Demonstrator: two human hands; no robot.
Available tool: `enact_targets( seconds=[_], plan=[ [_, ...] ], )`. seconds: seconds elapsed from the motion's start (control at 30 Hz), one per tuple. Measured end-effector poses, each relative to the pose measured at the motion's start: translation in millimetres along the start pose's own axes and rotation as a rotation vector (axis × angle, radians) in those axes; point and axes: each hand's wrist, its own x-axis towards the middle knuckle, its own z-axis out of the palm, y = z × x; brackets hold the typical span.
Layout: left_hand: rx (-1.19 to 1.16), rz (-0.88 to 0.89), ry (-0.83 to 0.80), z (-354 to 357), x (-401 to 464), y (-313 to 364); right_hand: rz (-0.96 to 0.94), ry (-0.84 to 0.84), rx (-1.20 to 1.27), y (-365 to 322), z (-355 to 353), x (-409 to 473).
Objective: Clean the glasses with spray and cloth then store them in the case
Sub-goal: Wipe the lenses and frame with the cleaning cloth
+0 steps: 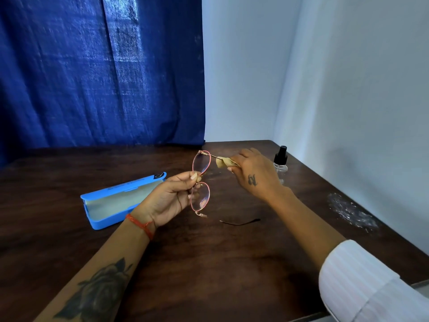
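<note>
Pink-rimmed glasses are held upright above the table, one lens over the other. My left hand pinches them at the bridge. My right hand holds a beige cloth wrapped around the upper temple arm next to the hinge. A thin dark arm piece lies loose on the table below the glasses. The blue case lies open to the left, its pale lining showing. The clear spray bottle with a black cap stands behind my right hand.
The dark wooden table meets a blue curtain at the back and a white wall on the right. A whitish smear marks the table near its right edge.
</note>
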Motion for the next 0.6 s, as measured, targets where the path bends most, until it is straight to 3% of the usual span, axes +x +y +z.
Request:
enact_targets(
  seconds=[0.3, 0.6],
  plan=[
    [0.001, 0.010, 0.029, 0.1, -1.8, 2.8, 0.097, -0.043, -0.344, 6.8, -11.3, -6.6],
    [-0.072, 0.056, -0.003, -7.7, -0.7, 5.0, 0.268, 0.056, -0.075, 23.6, -33.0, -17.0]
  ],
)
